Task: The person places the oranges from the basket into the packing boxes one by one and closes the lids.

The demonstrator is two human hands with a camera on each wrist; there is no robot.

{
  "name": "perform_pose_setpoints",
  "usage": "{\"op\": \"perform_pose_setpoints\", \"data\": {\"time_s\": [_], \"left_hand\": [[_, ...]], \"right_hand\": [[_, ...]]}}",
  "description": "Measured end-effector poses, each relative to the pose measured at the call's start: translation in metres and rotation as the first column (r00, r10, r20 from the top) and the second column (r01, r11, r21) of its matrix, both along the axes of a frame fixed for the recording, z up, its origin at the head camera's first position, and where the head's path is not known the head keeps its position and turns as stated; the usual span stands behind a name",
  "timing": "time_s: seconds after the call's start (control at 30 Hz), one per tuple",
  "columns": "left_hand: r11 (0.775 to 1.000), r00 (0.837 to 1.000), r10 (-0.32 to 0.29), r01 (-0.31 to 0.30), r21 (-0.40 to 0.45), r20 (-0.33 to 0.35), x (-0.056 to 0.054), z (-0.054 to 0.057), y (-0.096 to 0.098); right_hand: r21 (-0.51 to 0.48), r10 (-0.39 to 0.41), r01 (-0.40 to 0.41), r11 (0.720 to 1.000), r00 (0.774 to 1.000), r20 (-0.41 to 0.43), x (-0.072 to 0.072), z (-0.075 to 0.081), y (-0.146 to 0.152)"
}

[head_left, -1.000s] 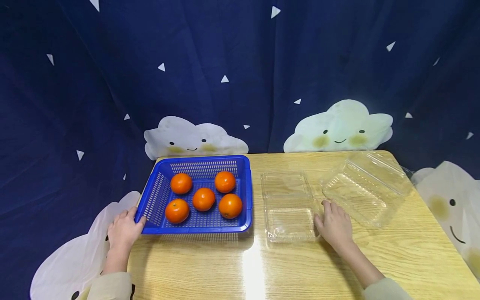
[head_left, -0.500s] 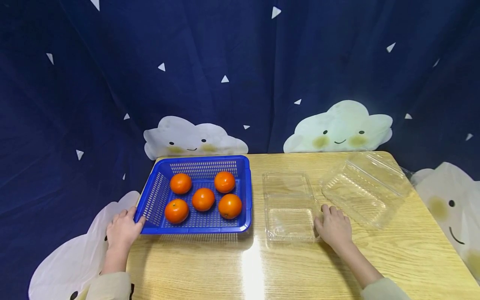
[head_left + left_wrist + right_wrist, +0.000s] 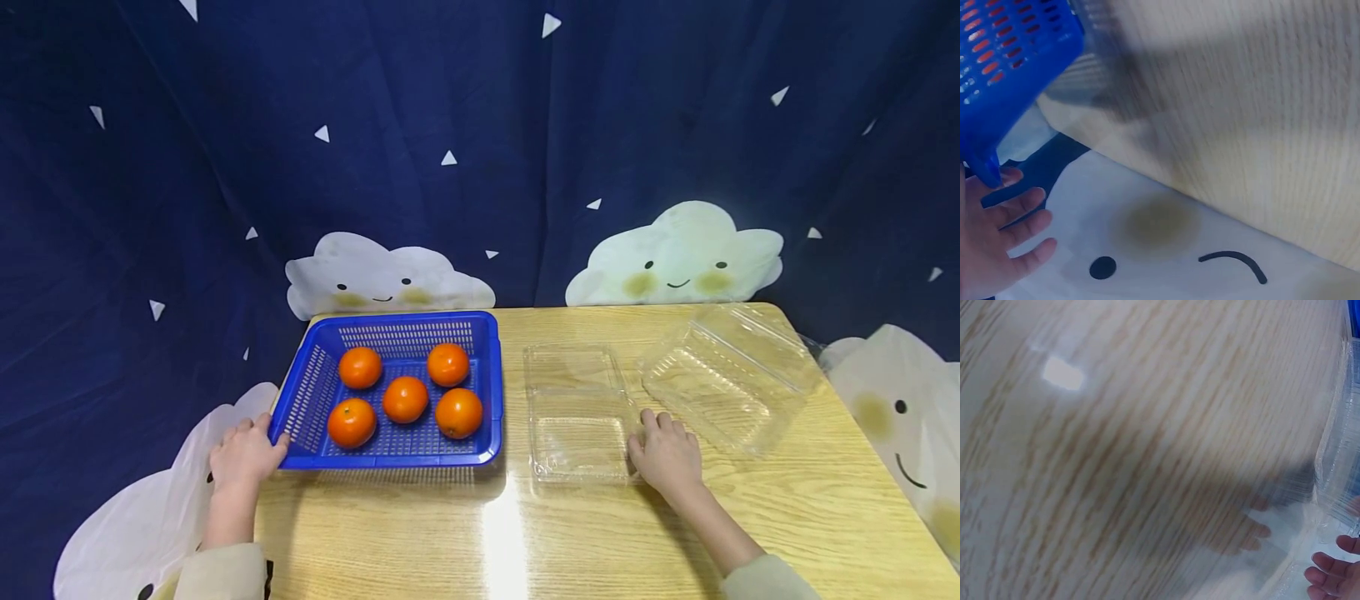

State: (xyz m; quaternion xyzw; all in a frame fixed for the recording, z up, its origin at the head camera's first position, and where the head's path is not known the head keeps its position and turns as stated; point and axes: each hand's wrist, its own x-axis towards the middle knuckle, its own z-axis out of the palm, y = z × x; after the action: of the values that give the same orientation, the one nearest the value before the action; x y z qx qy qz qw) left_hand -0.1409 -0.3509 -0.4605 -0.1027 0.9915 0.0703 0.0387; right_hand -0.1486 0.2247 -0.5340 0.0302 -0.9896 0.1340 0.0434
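A blue plastic basket (image 3: 390, 460) stands at the left of the table with several round orange fruits, persimmons or oranges (image 3: 406, 400), inside. My left hand (image 3: 246, 450) touches its near left corner, thumb by the rim. In the left wrist view that hand's loose, spread fingers (image 3: 1027, 234) sit beside the blue corner. A clear plastic clamshell box (image 3: 581, 437) lies unfolded in mid-table. Along its right side rests my right hand (image 3: 667, 454), thumb against the edge. Relaxed fingers (image 3: 1329, 569) show in the right wrist view; nothing is seen within them.
More clear plastic boxes (image 3: 727, 383) lie at the back right, seemingly nested; how many is hard to tell. The wooden table (image 3: 420, 542) ends at a dark blue curtain (image 3: 420, 100) with cloud prints. A bright reflection (image 3: 504, 533) crosses the front.
The right hand has slid slightly toward the table's front. The left hand, basket, fruits and boxes look the same; the view has shifted a little.
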Motion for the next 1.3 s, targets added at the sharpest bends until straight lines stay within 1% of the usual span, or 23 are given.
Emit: {"op": "perform_pose_setpoints", "data": {"time_s": [0.1, 0.17, 0.23, 0.3, 0.33, 0.4, 0.47, 0.57, 0.7, 0.87, 1.0, 1.13, 1.23, 1.3], "left_hand": [[1.000, 1.000, 0.023, -0.023, -0.001, -0.001, 0.000, 0.002, 0.005], [0.999, 0.999, 0.048, -0.048, -0.005, -0.022, -0.001, 0.002, 0.008], [0.998, 0.995, 0.068, -0.069, -0.009, -0.074, -0.002, 0.001, 0.013], [0.997, 0.987, 0.070, -0.072, -0.014, -0.148, -0.004, 0.001, 0.019], [0.998, 0.979, 0.063, -0.067, -0.016, -0.194, -0.006, 0.000, 0.022], [0.999, 0.959, 0.034, -0.041, -0.021, -0.283, -0.009, 0.000, 0.030], [1.000, 0.936, -0.001, -0.008, -0.026, -0.352, -0.013, -0.001, 0.038], [0.999, 0.904, -0.045, 0.040, -0.022, -0.424, -0.019, -0.003, 0.052], [0.994, 0.869, -0.105, 0.101, -0.036, -0.484, -0.026, -0.004, 0.073], [0.980, 0.832, -0.200, 0.181, -0.087, -0.517, -0.032, -0.006, 0.100], [0.963, 0.813, -0.268, 0.235, -0.129, -0.517, -0.036, -0.007, 0.120], [0.947, 0.795, -0.318, 0.285, -0.146, -0.517, -0.038, -0.008, 0.138], [0.936, 0.789, -0.350, 0.316, -0.155, -0.506, -0.040, -0.009, 0.149], [0.929, 0.790, -0.369, 0.333, -0.164, -0.489, -0.041, -0.010, 0.156]], "right_hand": [[0.000, 0.001, -0.001, 1.000, 1.000, -0.004, 0.000, 0.000, 0.000], [0.001, 0.000, 0.000, 1.000, 1.000, -0.005, 0.000, 0.000, 0.000], [0.001, -0.001, 0.001, 1.000, 1.000, -0.003, 0.000, 0.000, 0.000], [0.001, -0.002, 0.002, 1.000, 1.000, -0.002, 0.000, 0.000, 0.000], [0.001, -0.003, 0.003, 1.000, 1.000, -0.002, 0.000, 0.000, -0.001], [0.001, -0.003, 0.003, 1.000, 1.000, -0.004, 0.000, 0.001, -0.001], [0.001, -0.002, 0.002, 1.000, 1.000, -0.007, 0.000, 0.001, -0.001], [0.002, -0.001, 0.001, 1.000, 1.000, -0.010, 0.000, 0.001, -0.001], [0.002, -0.003, 0.003, 1.000, 1.000, 0.000, 0.000, 0.001, -0.001], [0.008, -0.001, 0.000, 1.000, 1.000, 0.007, 0.000, 0.001, -0.001], [0.009, 0.003, -0.003, 1.000, 1.000, 0.001, 0.000, 0.000, 0.000], [-0.002, 0.004, -0.004, 1.000, 1.000, 0.006, 0.000, 0.000, 0.000], [-0.007, 0.004, -0.004, 1.000, 1.000, 0.008, 0.000, 0.001, 0.000], [-0.006, 0.003, -0.003, 1.000, 1.000, 0.004, 0.000, 0.001, 0.000]]}}
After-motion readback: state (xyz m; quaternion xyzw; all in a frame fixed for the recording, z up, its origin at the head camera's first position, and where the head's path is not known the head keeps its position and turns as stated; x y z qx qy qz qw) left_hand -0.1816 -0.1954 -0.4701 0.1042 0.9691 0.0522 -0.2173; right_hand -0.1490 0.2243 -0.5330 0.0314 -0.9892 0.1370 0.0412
